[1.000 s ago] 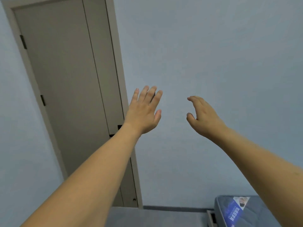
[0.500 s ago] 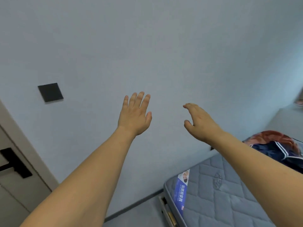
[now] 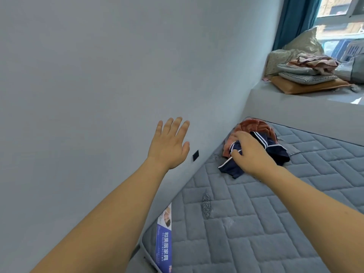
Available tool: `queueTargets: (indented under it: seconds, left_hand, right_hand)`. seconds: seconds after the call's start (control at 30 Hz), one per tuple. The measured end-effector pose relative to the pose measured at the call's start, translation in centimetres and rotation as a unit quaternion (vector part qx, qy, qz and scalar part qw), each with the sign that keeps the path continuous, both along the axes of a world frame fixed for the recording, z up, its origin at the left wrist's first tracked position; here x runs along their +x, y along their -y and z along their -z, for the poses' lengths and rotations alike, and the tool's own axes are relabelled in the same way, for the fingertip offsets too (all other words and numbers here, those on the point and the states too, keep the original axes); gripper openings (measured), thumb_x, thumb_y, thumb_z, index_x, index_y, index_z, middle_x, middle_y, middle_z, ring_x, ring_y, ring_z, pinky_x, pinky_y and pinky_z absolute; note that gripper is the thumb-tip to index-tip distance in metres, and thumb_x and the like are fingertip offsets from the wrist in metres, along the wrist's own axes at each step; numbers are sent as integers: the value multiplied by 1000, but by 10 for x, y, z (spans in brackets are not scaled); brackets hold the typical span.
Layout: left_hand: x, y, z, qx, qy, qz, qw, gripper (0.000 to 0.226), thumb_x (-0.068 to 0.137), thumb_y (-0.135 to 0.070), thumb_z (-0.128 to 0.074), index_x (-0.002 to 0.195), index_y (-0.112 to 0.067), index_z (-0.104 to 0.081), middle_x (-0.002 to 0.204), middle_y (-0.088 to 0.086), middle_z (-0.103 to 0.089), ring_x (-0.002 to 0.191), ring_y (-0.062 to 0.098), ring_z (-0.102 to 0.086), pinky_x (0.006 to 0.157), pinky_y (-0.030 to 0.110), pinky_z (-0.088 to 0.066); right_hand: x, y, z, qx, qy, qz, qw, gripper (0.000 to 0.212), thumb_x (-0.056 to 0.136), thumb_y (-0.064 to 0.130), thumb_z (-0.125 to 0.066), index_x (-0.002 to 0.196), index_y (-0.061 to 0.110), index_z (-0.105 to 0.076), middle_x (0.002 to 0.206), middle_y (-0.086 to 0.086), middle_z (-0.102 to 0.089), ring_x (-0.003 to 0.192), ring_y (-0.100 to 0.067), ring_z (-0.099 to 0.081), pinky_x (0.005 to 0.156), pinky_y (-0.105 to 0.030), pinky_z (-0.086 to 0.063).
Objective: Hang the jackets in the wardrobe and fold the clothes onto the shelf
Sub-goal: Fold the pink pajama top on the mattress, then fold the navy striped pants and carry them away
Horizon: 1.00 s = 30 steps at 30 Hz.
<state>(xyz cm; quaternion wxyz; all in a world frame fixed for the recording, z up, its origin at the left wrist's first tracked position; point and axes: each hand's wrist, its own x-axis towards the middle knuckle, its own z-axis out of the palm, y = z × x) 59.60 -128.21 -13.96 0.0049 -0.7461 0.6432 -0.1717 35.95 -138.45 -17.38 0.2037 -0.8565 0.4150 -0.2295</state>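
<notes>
A grey quilted mattress [image 3: 256,223] with a blue label [image 3: 163,241] lies near right, against a plain wall [image 3: 98,75]; folded cushions [image 3: 307,77] and a teal curtain [image 3: 295,18] sit far right.

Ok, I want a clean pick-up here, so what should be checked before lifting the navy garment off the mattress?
1. Right hand grips navy garment: ok.
2. Left hand free, fingers spread: ok.
3. Navy garment separate from rust-red garment: not ok, they lie bunched together.
4. Mattress around the pile bare: ok.
5. Whether it is a jacket: cannot tell.
6. Wardrobe in view: not ok.
</notes>
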Motion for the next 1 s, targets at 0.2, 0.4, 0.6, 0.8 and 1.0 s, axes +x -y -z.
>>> queueTargets:
  seconds: [0.2, 0.4, 0.6, 0.8, 1.0]
  left_hand:
    - [8, 134, 133, 61, -101, 42, 992, 63, 101, -38, -36, 157, -18, -15, 163, 6, -12, 150, 25, -10, 122, 49, -4]
    - [0, 238, 364, 201, -163, 36, 965, 69, 99, -38, -40, 157, -18, -10, 165, 10, -4, 149, 27, -13, 121, 49, -11]
    - [-30, 335, 526, 243, -233, 58, 940, 73, 97, -35, -44, 157, -20, -6, 164, 10, 1, 150, 27, -5, 120, 54, -9]
    - [-57, 416, 622, 169, -251, 40, 952, 84, 93, -53, -47, 156, -31, 4, 164, 6, 9, 150, 30, 7, 114, 66, -6]
    - [-65, 453, 652, 125, -113, 86, 982, 62, 96, -39, -43, 155, -27, -29, 125, 14, -50, 103, 34, -52, 71, 42, -39]
  right_hand:
    - [-3, 100, 130, 40, -33, 82, 995, 50, 88, 6, -58, 135, -4, -48, 138, -17, -50, 128, -33, -46, 107, -38, -34]
    - [8, 187, 338, 86, -84, 144, 982, 60, 89, 8, -54, 145, -3, -36, 149, -17, -39, 139, -28, -34, 113, -27, -18]
    - [-7, 252, 506, 62, -145, 184, 970, 65, 88, 16, -58, 147, 1, -34, 155, -17, -31, 144, -29, -28, 119, -39, -19]
    - [-41, 280, 620, 25, -234, 228, 945, 59, 99, 40, -39, 152, 15, -32, 161, -6, -24, 149, -23, -18, 121, -45, -6]
    - [-43, 281, 646, 20, -201, 243, 949, 62, 91, 43, -35, 146, 18, -42, 157, -4, -32, 147, -24, -24, 120, -51, -9]
